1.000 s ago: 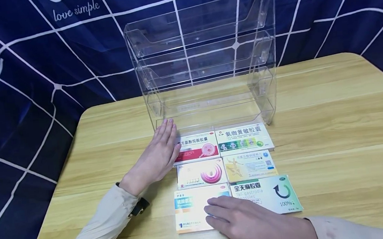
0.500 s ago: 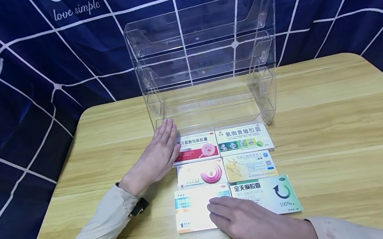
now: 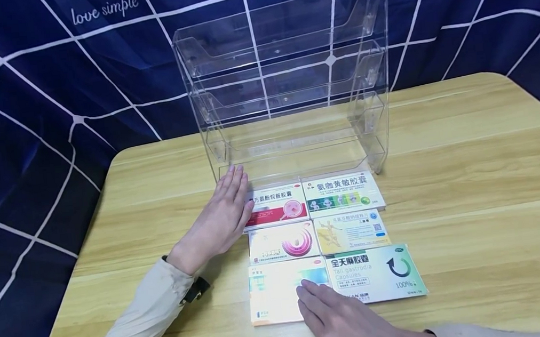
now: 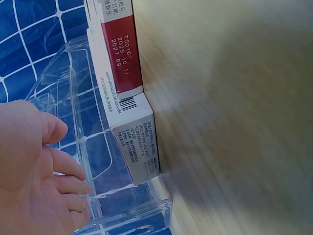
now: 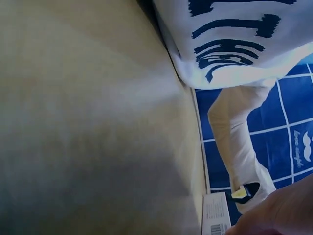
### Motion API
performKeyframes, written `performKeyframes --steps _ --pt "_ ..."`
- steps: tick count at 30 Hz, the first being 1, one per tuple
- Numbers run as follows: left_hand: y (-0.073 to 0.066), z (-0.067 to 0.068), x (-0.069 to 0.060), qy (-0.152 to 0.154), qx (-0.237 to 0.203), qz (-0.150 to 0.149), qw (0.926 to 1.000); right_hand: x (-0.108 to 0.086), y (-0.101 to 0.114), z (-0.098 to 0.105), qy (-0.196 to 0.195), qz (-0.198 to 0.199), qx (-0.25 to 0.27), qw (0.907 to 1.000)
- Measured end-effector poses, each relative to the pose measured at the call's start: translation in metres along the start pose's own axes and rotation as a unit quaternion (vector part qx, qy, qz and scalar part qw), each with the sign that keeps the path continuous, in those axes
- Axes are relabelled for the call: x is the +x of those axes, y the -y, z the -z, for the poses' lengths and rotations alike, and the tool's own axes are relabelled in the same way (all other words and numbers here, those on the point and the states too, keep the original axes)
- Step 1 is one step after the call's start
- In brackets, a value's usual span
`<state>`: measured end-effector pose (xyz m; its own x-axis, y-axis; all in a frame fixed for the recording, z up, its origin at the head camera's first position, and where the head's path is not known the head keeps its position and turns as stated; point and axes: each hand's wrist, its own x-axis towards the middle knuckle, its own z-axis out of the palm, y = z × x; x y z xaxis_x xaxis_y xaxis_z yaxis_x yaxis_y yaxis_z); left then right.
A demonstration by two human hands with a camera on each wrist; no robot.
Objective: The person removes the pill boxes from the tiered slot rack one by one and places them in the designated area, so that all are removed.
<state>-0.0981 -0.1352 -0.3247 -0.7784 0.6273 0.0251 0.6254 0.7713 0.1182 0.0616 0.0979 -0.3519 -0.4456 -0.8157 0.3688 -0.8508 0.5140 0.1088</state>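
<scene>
In the head view, several medicine boxes lie flat in two columns. My left hand [image 3: 218,218] has its fingers extended along the left edge of the red-and-white box [image 3: 278,205], fingertips by the clear rack [image 3: 294,166]. The left wrist view shows that hand [image 4: 39,166] beside box ends [image 4: 134,142], fingers loosely bent. My right hand [image 3: 341,317] reaches over the bottom row with outstretched fingers. Its fingertips are at the right part of the white-and-blue box [image 3: 276,296]; contact is unclear. The green-and-white box [image 3: 376,277] lies beside it, partly behind the hand.
Behind the boxes stands the clear tiered rack, close to the top row. Between those rows lie a box with pink rings [image 3: 283,242] and a yellowish box [image 3: 351,232]. A blue gridded cloth [image 3: 136,68] hangs behind the wooden table [image 3: 468,172].
My right hand has shifted slightly right and toward me, uncovering more of the green-and-white box. The white-and-blue box has edged right. My left hand stays in place.
</scene>
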Motion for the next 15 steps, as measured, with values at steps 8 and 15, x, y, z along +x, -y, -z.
performKeyframes --steps 8,15 --pt "0.0018 -0.0006 0.0001 0.002 0.003 -0.001 1.0 -0.0005 -0.0043 -0.0001 -0.013 0.001 0.007 0.9999" --pt "0.0043 -0.0013 -0.001 -0.005 -0.02 -0.01 0.9997 0.0035 -0.0084 0.0066 -0.013 0.006 0.016 0.9998"
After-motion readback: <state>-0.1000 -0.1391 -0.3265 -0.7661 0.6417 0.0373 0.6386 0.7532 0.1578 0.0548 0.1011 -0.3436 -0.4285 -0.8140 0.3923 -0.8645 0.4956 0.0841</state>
